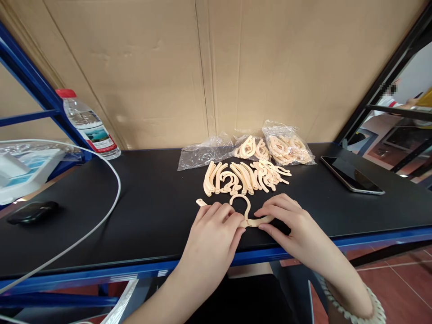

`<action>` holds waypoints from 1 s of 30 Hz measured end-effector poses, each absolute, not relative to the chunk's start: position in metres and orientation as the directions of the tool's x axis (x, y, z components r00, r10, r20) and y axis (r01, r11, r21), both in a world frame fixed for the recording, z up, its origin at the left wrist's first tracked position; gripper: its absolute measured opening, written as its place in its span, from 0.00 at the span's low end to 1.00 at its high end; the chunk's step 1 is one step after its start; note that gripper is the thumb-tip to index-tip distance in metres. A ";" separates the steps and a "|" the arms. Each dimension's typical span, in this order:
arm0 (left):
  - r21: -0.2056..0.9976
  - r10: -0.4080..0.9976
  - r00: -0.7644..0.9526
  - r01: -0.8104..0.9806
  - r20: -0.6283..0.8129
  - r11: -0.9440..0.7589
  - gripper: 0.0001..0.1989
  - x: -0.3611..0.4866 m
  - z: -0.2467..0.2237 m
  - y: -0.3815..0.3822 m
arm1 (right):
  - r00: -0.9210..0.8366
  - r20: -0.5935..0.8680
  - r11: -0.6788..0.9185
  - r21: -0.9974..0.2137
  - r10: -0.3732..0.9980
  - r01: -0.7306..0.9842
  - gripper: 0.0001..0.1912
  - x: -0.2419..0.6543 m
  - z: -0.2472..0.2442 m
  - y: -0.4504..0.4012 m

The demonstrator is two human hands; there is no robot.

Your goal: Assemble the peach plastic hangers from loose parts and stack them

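A cream hanger-like piece point(248, 208) with a curved hook and two arms lies near the table's front edge. My left hand point(216, 225) covers most of its left arm, fingers closed on it, and the arm's holed tip sticks out beyond the knuckles. Thumb and fingers of my right hand point(286, 218) pinch the right arm. The hook stands out between both hands, pointing away from me. Just behind lies a row of loose cream curved pieces point(245, 176). Clear bags of similar pieces point(290, 148) rest farther back.
An empty-looking clear bag point(205, 153) lies behind the loose pieces. To the right is a phone point(351, 174). At left are a water bottle point(92, 128), a black mouse point(33, 212) and a white cable point(119, 184). A person point(388, 101) is partly visible beyond the right frame.
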State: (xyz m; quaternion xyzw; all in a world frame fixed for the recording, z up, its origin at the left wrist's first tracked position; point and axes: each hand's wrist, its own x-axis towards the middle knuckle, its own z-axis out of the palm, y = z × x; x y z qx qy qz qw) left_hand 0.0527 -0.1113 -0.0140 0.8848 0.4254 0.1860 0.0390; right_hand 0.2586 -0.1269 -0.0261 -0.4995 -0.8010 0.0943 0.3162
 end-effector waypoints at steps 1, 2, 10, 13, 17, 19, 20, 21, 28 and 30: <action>0.223 0.760 0.577 0.733 0.299 -0.643 0.09 0.051 -0.014 -0.111 | -0.308 0.411 0.488 -0.467 0.858 0.738 0.08 0.260 -0.026 -0.127; 0.226 0.752 0.585 0.723 0.305 -0.653 0.09 0.048 -0.013 -0.111 | -0.316 0.409 0.494 -0.468 0.856 0.733 0.08 0.261 -0.024 -0.126; 0.418 0.724 0.624 0.597 0.294 -0.685 0.09 0.012 0.038 -0.083 | -0.278 0.447 0.493 -0.489 0.850 0.720 0.09 0.286 0.031 -0.089; 0.540 0.762 0.576 0.558 0.296 -0.631 0.09 0.009 0.053 -0.054 | -0.324 0.358 0.466 -0.449 0.876 0.762 0.10 0.286 0.055 -0.053; 0.561 0.831 0.505 0.627 0.234 -0.540 0.12 0.016 0.048 -0.009 | -0.422 0.236 0.482 -0.354 0.875 0.801 0.10 0.276 0.062 -0.012; 0.533 0.857 0.460 0.676 0.234 -0.509 0.11 0.018 0.040 0.008 | -0.448 0.238 0.506 -0.345 0.862 0.791 0.11 0.270 0.055 -0.002; 0.533 0.866 0.439 0.685 0.240 -0.496 0.11 0.018 0.037 0.015 | -0.445 0.247 0.508 -0.361 0.861 0.782 0.11 0.267 0.050 0.001; 0.551 0.870 0.425 0.676 0.250 -0.489 0.11 0.017 0.034 0.019 | -0.433 0.259 0.503 -0.378 0.863 0.777 0.10 0.264 0.044 0.002; 0.654 0.901 0.290 0.619 0.323 -0.434 0.12 -0.003 0.028 0.020 | -0.411 0.210 0.461 -0.473 0.887 0.751 0.10 0.258 0.020 -0.002; 0.732 0.920 0.243 0.557 0.309 -0.393 0.12 -0.005 0.030 0.020 | -0.399 0.197 0.440 -0.519 0.896 0.733 0.10 0.264 0.023 -0.001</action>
